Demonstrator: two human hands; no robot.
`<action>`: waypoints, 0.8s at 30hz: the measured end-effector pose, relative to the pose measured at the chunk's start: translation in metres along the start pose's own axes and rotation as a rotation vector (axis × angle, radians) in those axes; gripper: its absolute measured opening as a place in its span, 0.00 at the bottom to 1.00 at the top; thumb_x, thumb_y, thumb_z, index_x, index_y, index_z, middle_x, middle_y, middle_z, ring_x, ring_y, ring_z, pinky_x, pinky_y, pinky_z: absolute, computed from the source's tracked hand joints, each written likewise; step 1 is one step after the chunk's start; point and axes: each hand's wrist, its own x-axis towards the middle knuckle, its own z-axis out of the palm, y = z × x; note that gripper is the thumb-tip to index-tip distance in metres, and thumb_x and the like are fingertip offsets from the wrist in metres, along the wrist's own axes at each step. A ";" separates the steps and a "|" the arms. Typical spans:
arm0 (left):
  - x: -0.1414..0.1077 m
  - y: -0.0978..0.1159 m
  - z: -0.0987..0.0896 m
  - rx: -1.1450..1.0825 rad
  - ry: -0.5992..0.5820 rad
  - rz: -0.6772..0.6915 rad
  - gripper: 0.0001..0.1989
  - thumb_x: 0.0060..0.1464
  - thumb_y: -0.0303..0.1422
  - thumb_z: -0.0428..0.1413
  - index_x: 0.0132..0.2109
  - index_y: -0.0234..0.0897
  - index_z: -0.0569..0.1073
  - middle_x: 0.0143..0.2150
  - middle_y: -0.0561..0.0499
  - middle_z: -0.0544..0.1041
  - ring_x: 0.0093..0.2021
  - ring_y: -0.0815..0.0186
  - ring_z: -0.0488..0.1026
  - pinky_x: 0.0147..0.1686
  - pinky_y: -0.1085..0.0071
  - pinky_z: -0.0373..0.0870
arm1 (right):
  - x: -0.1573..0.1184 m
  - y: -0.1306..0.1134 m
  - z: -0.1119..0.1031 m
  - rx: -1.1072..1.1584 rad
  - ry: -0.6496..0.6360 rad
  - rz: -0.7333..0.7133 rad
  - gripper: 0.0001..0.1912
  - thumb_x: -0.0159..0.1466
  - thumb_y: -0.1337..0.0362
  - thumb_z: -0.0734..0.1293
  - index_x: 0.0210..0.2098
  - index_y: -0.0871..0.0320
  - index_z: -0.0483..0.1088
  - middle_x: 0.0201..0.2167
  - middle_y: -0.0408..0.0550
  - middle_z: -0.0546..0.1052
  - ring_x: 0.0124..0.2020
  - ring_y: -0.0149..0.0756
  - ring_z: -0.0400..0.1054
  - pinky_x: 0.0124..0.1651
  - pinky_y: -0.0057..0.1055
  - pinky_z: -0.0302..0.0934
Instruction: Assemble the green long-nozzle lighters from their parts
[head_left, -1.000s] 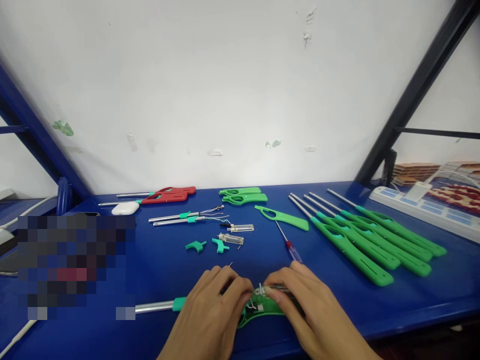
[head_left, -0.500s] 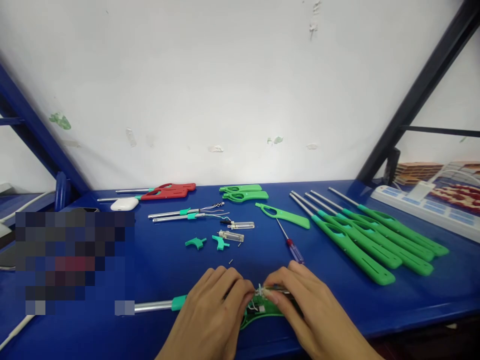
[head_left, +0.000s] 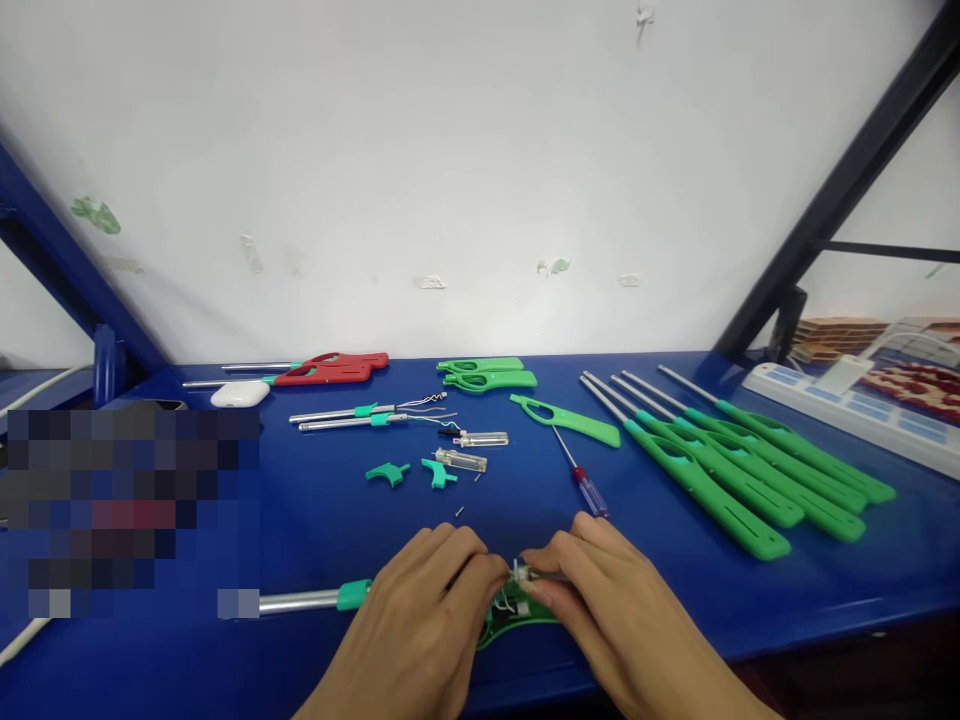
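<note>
A green lighter shell [head_left: 517, 632] with a metal tube [head_left: 300, 602] and teal collar [head_left: 352, 594] lies at the front, wires and a black part showing inside. Over it, my left hand [head_left: 427, 615] is closed, thumb and fingers pinched at the tip of a small clear part [head_left: 520, 573]. My right hand [head_left: 607, 605] pinches that part's other side; its body is mostly hidden by the fingers. Behind my hands are two teal triggers [head_left: 388, 474], two clear fuel tanks [head_left: 460, 460], a screw [head_left: 459, 512], two metal tubes with wires [head_left: 345, 423] and a screwdriver [head_left: 591, 492].
Several green lighters [head_left: 720, 500] lie at the right, near a white power strip [head_left: 862, 420]. Loose green shells [head_left: 570, 423] and red lighters [head_left: 322, 374] lie towards the wall. A white case [head_left: 240, 394] and a blurred-out area are at the left.
The view has shifted slightly. My hands stay over the green shell, and the clear part between my fingertips has tilted or moved a little.
</note>
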 end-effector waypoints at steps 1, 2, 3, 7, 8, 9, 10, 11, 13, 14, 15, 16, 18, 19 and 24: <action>0.000 0.000 0.000 -0.005 -0.011 -0.005 0.16 0.67 0.16 0.48 0.50 0.37 0.75 0.42 0.48 0.80 0.39 0.57 0.78 0.42 0.58 0.81 | 0.001 0.000 0.000 -0.003 -0.002 0.001 0.15 0.85 0.59 0.53 0.45 0.51 0.67 0.37 0.42 0.80 0.38 0.41 0.71 0.43 0.38 0.65; 0.000 0.001 -0.001 -0.007 -0.017 -0.005 0.17 0.68 0.17 0.47 0.50 0.37 0.75 0.42 0.48 0.80 0.39 0.56 0.79 0.43 0.58 0.81 | 0.001 0.000 0.000 -0.005 -0.006 0.000 0.15 0.84 0.59 0.53 0.44 0.52 0.68 0.37 0.42 0.80 0.38 0.42 0.71 0.43 0.38 0.65; 0.001 0.001 -0.001 -0.006 -0.023 -0.005 0.17 0.68 0.17 0.46 0.50 0.38 0.75 0.42 0.48 0.80 0.39 0.56 0.79 0.44 0.58 0.82 | 0.002 0.000 0.000 -0.007 -0.006 0.001 0.15 0.84 0.59 0.54 0.44 0.52 0.68 0.37 0.42 0.80 0.38 0.42 0.71 0.43 0.38 0.65; 0.006 -0.001 0.000 -0.036 0.004 -0.039 0.15 0.76 0.22 0.44 0.50 0.40 0.74 0.41 0.50 0.80 0.38 0.58 0.79 0.42 0.60 0.82 | 0.001 -0.003 -0.001 0.011 0.010 0.015 0.13 0.84 0.61 0.56 0.44 0.50 0.68 0.37 0.41 0.81 0.37 0.42 0.72 0.44 0.40 0.66; 0.007 -0.002 0.000 -0.053 0.016 -0.059 0.15 0.77 0.24 0.44 0.50 0.41 0.74 0.41 0.51 0.80 0.38 0.59 0.80 0.41 0.62 0.81 | 0.000 -0.004 -0.003 0.017 0.019 0.027 0.12 0.83 0.62 0.57 0.45 0.50 0.68 0.38 0.40 0.81 0.38 0.42 0.73 0.48 0.41 0.67; 0.008 -0.003 0.000 -0.073 0.030 -0.074 0.15 0.78 0.25 0.44 0.50 0.42 0.74 0.41 0.52 0.80 0.38 0.60 0.80 0.40 0.63 0.81 | -0.001 -0.005 -0.005 0.023 0.032 0.040 0.10 0.83 0.61 0.58 0.45 0.49 0.68 0.39 0.40 0.81 0.39 0.42 0.74 0.52 0.43 0.67; 0.009 -0.003 0.000 -0.093 0.041 -0.086 0.14 0.79 0.26 0.44 0.50 0.43 0.73 0.41 0.53 0.80 0.38 0.61 0.80 0.40 0.65 0.80 | -0.002 -0.006 -0.007 0.031 0.043 0.055 0.09 0.82 0.61 0.58 0.46 0.49 0.68 0.40 0.40 0.82 0.41 0.43 0.75 0.55 0.44 0.67; 0.009 -0.003 0.000 -0.113 0.047 -0.097 0.14 0.79 0.26 0.44 0.49 0.43 0.73 0.41 0.54 0.80 0.38 0.62 0.80 0.39 0.66 0.79 | -0.002 -0.007 -0.008 0.039 0.053 0.068 0.08 0.82 0.60 0.59 0.47 0.48 0.68 0.41 0.40 0.82 0.44 0.43 0.76 0.59 0.45 0.66; 0.009 -0.003 -0.001 -0.142 0.045 -0.110 0.14 0.78 0.25 0.44 0.48 0.44 0.72 0.41 0.55 0.80 0.38 0.62 0.80 0.39 0.67 0.78 | -0.004 -0.007 -0.010 0.057 0.055 0.086 0.07 0.82 0.62 0.59 0.48 0.47 0.68 0.42 0.39 0.82 0.46 0.43 0.77 0.62 0.45 0.66; 0.008 -0.002 -0.001 -0.150 0.034 -0.116 0.14 0.78 0.24 0.44 0.47 0.44 0.72 0.41 0.55 0.80 0.38 0.63 0.79 0.40 0.68 0.77 | -0.004 -0.006 -0.010 0.064 0.050 0.088 0.07 0.81 0.63 0.59 0.48 0.47 0.68 0.42 0.39 0.82 0.47 0.42 0.77 0.61 0.45 0.66; 0.007 -0.001 -0.002 -0.151 0.016 -0.123 0.14 0.77 0.23 0.45 0.47 0.43 0.72 0.41 0.55 0.80 0.39 0.62 0.79 0.40 0.67 0.77 | -0.004 -0.006 -0.008 0.066 0.039 0.088 0.07 0.81 0.64 0.59 0.49 0.47 0.67 0.42 0.39 0.81 0.46 0.42 0.77 0.59 0.44 0.68; 0.006 -0.001 -0.002 -0.145 0.000 -0.131 0.14 0.76 0.23 0.45 0.48 0.43 0.72 0.41 0.55 0.79 0.39 0.62 0.79 0.41 0.67 0.77 | -0.004 -0.005 -0.007 0.063 0.033 0.083 0.07 0.81 0.65 0.59 0.49 0.48 0.67 0.42 0.40 0.81 0.45 0.42 0.76 0.56 0.43 0.69; 0.004 0.000 -0.002 -0.123 -0.007 -0.133 0.13 0.75 0.21 0.46 0.48 0.43 0.72 0.42 0.54 0.79 0.39 0.62 0.78 0.43 0.65 0.76 | -0.004 -0.003 -0.004 0.045 0.028 0.058 0.07 0.80 0.67 0.59 0.49 0.49 0.67 0.41 0.42 0.80 0.42 0.43 0.75 0.51 0.43 0.70; 0.004 0.000 -0.002 -0.114 -0.008 -0.134 0.13 0.75 0.21 0.47 0.48 0.43 0.72 0.42 0.55 0.79 0.40 0.61 0.78 0.43 0.65 0.75 | -0.004 -0.003 -0.002 0.029 0.020 0.040 0.07 0.80 0.68 0.59 0.49 0.49 0.66 0.40 0.42 0.80 0.41 0.44 0.74 0.49 0.43 0.70; 0.004 0.000 -0.001 -0.092 0.041 -0.088 0.12 0.75 0.21 0.47 0.47 0.42 0.72 0.40 0.54 0.79 0.37 0.61 0.77 0.40 0.62 0.73 | -0.005 -0.002 -0.002 -0.010 -0.015 -0.007 0.09 0.80 0.70 0.58 0.47 0.50 0.66 0.38 0.42 0.79 0.38 0.43 0.72 0.47 0.42 0.69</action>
